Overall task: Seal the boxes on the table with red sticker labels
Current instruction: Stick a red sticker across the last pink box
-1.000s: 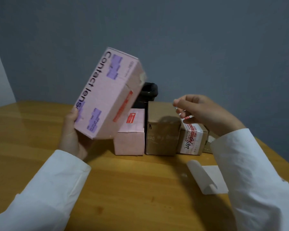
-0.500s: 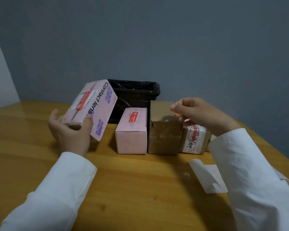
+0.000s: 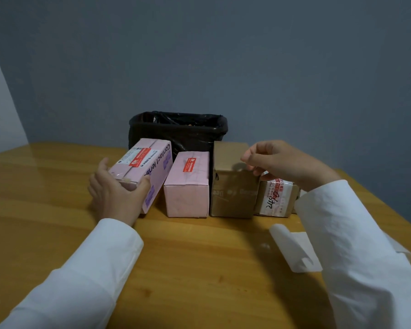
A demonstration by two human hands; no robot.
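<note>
Wooden table (image 3: pixel 188 269) filling the lower frame beneath a grey-blue wall (image 3: pixel 223 55), with a black-lined bin (image 3: pixel 176 131) at centre behind four boxes in a row. At centre left, left hand (image 3: pixel 115 198) gripping the tilted pink "Contact lens" box (image 3: pixel 147 167) with its red sticker (image 3: pixel 140 157); beside it a stickered pink box (image 3: pixel 188 184), tall brown box (image 3: pixel 233 184) and small taped box (image 3: pixel 277 198). At centre right, right hand (image 3: pixel 280 162) curled, pinching a small red-and-white sticker (image 3: pixel 265 173) above the brown box; white backing sheet (image 3: pixel 294 248) lower right, bare tabletop in the foreground.

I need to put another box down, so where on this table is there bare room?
Bare wood lies near you between the two sleeves, in front of the box row, and left of the Contact lens box held by the left hand. It is crowded along the row up to the black bin, and around the backing paper.
</note>
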